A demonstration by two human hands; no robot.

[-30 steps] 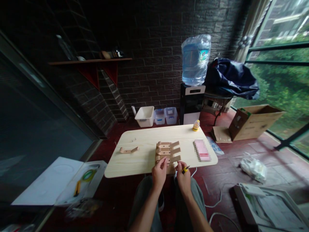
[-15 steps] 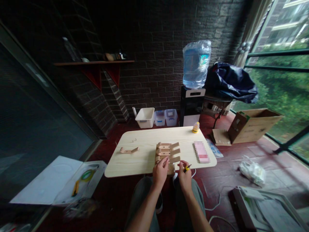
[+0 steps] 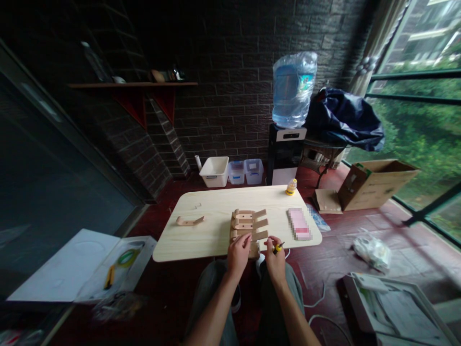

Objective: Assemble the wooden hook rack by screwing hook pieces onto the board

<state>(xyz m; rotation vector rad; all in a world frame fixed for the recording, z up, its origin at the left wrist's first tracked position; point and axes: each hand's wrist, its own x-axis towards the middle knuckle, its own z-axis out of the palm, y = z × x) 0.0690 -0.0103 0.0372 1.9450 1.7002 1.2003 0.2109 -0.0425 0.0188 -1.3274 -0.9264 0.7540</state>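
My right hand (image 3: 275, 257) is closed around a small yellow-and-black screwdriver (image 3: 277, 248), its dark tip pointing right. My left hand (image 3: 238, 252) is pinched at the near end of a wooden rack (image 3: 233, 231); whatever its fingertips hold is too small or hidden to name. Several curved wooden hooks lie side by side across this rack, one (image 3: 247, 226) with two dark holes, their flat ends slanting up to the right. The nearest part is partly covered by my left hand. A separate wooden hook (image 3: 190, 221) lies at the left of the table.
The pale table (image 3: 212, 245) also bears small thin pieces (image 3: 198, 205), a yellow-capped clear bottle (image 3: 291, 187) and a pink blurred-out item (image 3: 300, 224). An open white case (image 3: 140, 269) lies on the floor at left, a cardboard box (image 3: 374, 187) at right. Behind stands a water dispenser (image 3: 287, 149).
The whole view has shifted slightly. Both hands keep nearly the same place at the rack, the screwdriver still in my right hand.
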